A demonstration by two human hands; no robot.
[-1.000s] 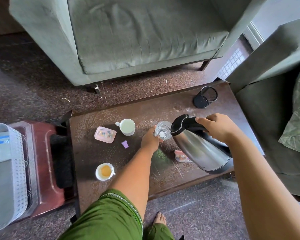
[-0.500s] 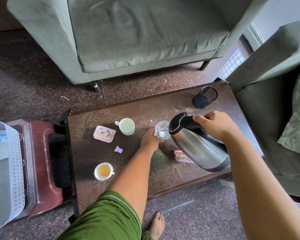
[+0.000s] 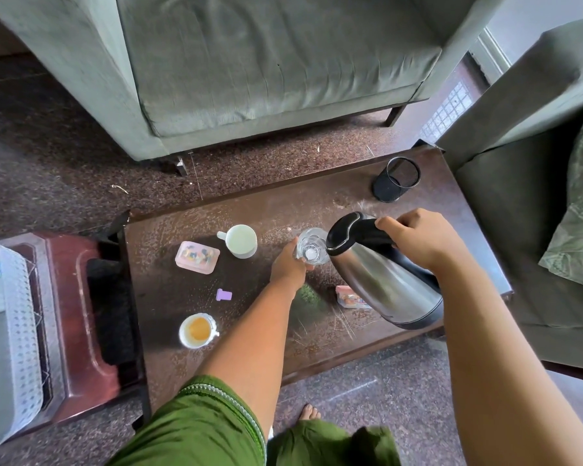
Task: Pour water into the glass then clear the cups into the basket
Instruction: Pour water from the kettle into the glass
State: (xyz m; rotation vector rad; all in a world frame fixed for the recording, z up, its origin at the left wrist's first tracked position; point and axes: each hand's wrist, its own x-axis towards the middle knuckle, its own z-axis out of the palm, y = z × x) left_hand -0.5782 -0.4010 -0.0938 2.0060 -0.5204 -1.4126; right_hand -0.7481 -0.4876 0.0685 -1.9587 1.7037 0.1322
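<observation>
over the glass (image 3: 312,246), kettle (image 3: 384,277) tipped as before, hands clamped: left (image 3: 288,264) on glass, right (image 3: 424,238) on handle

Soft, even daylight is seen across the room, brightest at the upper right. A dull sheen is thrown on the surface (image 3: 276,210), and reflections are carried on the steel kettle (image 3: 381,284). Straight lines are bowed near the edges by wide-angle distortion.

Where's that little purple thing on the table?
The small purple piece lies on the coffee table, left of the left forearm, between the pink box and the tea cup.
</observation>
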